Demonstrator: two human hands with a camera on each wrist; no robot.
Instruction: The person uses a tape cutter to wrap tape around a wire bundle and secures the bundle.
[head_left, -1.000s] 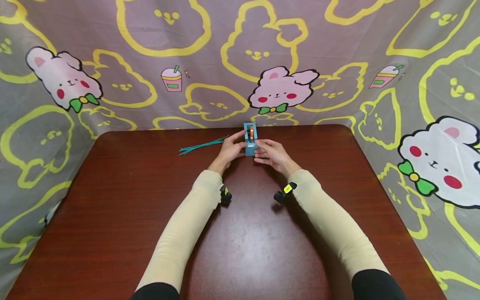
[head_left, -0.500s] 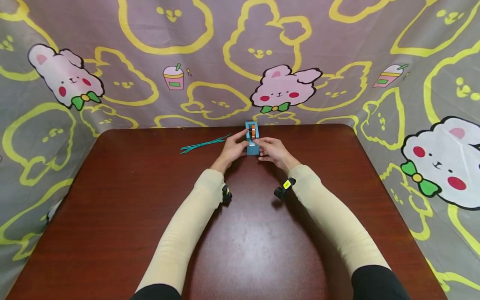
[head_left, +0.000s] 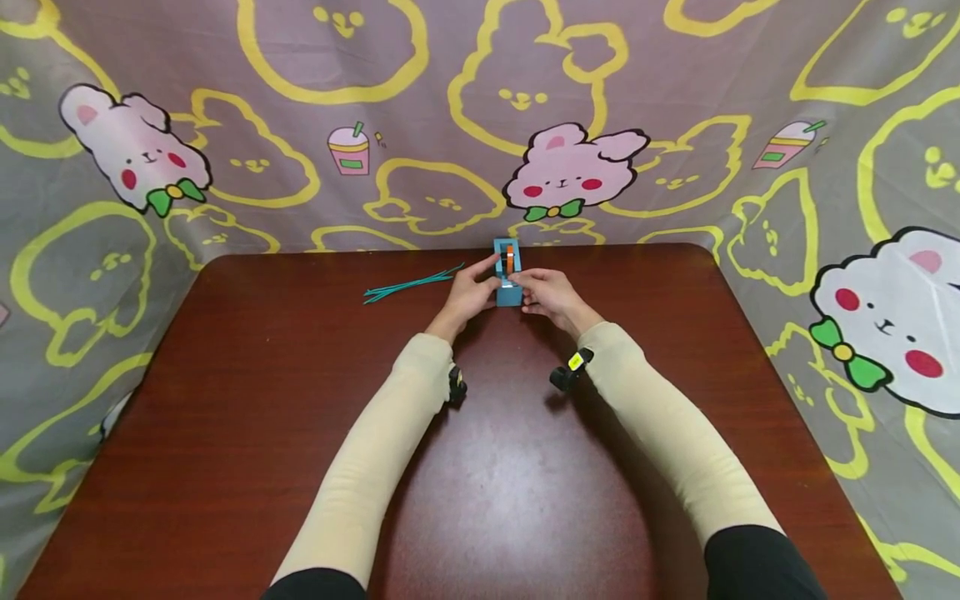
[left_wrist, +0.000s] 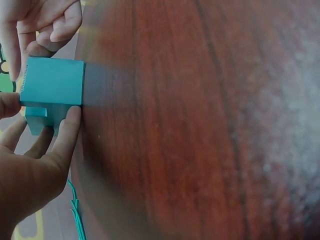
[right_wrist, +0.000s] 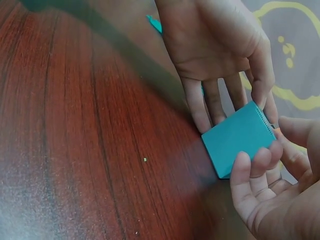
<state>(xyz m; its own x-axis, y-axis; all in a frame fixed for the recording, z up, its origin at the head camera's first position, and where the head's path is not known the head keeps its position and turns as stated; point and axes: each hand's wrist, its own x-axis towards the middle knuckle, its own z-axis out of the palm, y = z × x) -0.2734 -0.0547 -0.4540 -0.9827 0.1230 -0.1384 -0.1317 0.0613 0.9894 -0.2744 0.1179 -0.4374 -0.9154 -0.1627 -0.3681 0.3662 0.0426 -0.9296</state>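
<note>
A teal tape dispenser (head_left: 509, 296) with an orange-cored roll of tape (head_left: 510, 259) stands near the table's far edge. My left hand (head_left: 470, 293) grips it from the left, fingers along its side and thumb by the toothed cutting edge (left_wrist: 23, 80). From the right, my right hand (head_left: 553, 296) reaches to that edge. Its thumb (right_wrist: 298, 129) and forefinger come together over the tape just behind the teeth, in a pinch. The other fingers curl beside the dispenser's front face (right_wrist: 240, 140). The tape between the fingertips is mostly hidden.
Several thin teal strips (head_left: 408, 286) lie on the brown table (head_left: 300, 417) to the left of the left hand. A patterned curtain (head_left: 420, 108) hangs right behind the table's far edge and along both sides.
The right hand's lower fingers have drawn in closer together beside the dispenser. The left hand keeps its grip. The whole head view has shifted slightly.
</note>
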